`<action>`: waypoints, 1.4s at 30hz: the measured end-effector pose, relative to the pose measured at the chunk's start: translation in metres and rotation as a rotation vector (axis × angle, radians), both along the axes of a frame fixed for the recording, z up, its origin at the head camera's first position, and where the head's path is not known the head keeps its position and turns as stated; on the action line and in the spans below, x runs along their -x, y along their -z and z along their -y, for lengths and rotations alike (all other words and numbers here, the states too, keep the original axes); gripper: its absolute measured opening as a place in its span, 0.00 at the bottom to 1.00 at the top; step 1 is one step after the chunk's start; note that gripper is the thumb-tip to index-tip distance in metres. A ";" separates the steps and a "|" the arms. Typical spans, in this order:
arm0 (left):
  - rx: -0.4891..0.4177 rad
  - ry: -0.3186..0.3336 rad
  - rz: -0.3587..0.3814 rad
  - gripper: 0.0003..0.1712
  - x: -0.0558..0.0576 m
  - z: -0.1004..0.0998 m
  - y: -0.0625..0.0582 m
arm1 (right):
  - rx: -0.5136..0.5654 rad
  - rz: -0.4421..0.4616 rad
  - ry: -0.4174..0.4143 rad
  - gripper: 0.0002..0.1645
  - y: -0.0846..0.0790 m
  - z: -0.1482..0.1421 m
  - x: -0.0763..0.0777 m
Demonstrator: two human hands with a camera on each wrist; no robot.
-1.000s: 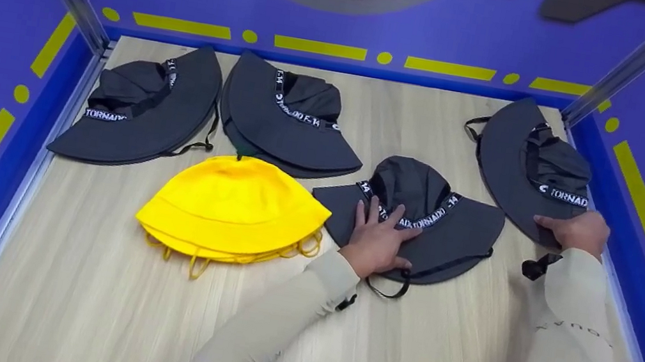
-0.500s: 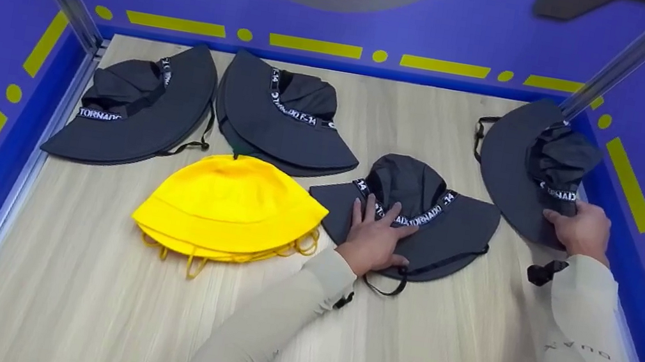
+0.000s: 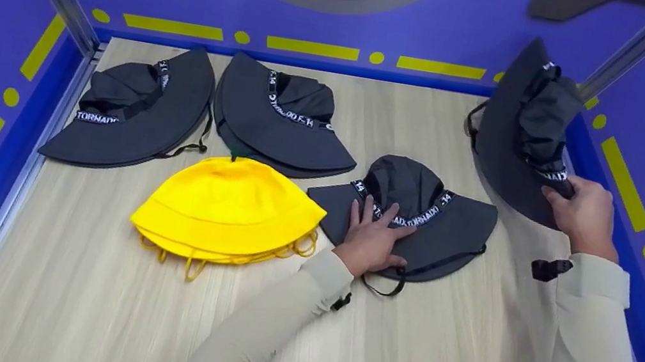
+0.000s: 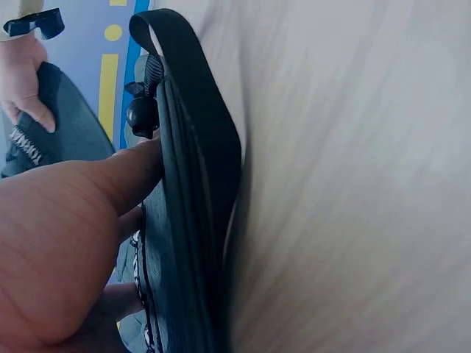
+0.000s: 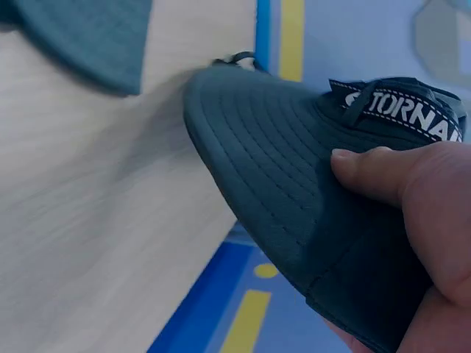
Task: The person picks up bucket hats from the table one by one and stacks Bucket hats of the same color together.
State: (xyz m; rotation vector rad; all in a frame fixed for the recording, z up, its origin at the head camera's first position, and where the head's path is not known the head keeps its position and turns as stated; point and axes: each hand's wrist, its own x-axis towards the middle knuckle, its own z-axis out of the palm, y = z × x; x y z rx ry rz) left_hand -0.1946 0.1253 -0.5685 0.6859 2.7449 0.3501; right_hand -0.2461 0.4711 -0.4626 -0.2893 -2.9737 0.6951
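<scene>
My right hand [image 3: 586, 213] grips the brim of a dark grey bucket hat [image 3: 502, 132] at the right, thumb on top. That hat is tilted up, its far end raised in front of the back wall; the right wrist view shows its stitched brim [image 5: 257, 162] and lettered band. My left hand [image 3: 372, 241] lies with fingers spread on the brim of another dark bucket hat [image 3: 450, 233] in the middle right. In the left wrist view a black chin strap [image 4: 195, 95] with a cord stopper [image 4: 142, 114] loops from that hat's brim beside the thumb.
Two dark places at the back left hold a folded dark hat [image 3: 176, 125] and a small stack of dark hats [image 3: 278, 135]. In front lies a yellow stack of hats [image 3: 227, 211] with cord loops. Blue walls [image 3: 346, 29] bound the wooden table [image 3: 132, 319].
My right hand has taken hold of the right-hand hat's brim and lifted it, raising and tilting its far end. My left hand stays on the middle hat.
</scene>
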 end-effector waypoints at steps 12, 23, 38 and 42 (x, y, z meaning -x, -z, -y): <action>-0.015 -0.013 -0.039 0.40 -0.002 -0.001 0.001 | -0.052 -0.144 -0.152 0.10 -0.035 0.034 -0.012; -0.197 -0.032 -0.150 0.39 0.024 0.024 -0.049 | -0.065 -0.135 -0.283 0.09 -0.065 0.055 -0.035; -0.463 -0.202 -0.443 0.52 0.080 0.090 -0.182 | 0.031 -0.153 -0.487 0.10 -0.090 0.064 -0.053; -0.424 -0.163 -0.402 0.57 0.087 0.108 -0.199 | 0.035 -0.174 -0.579 0.16 -0.090 0.062 -0.057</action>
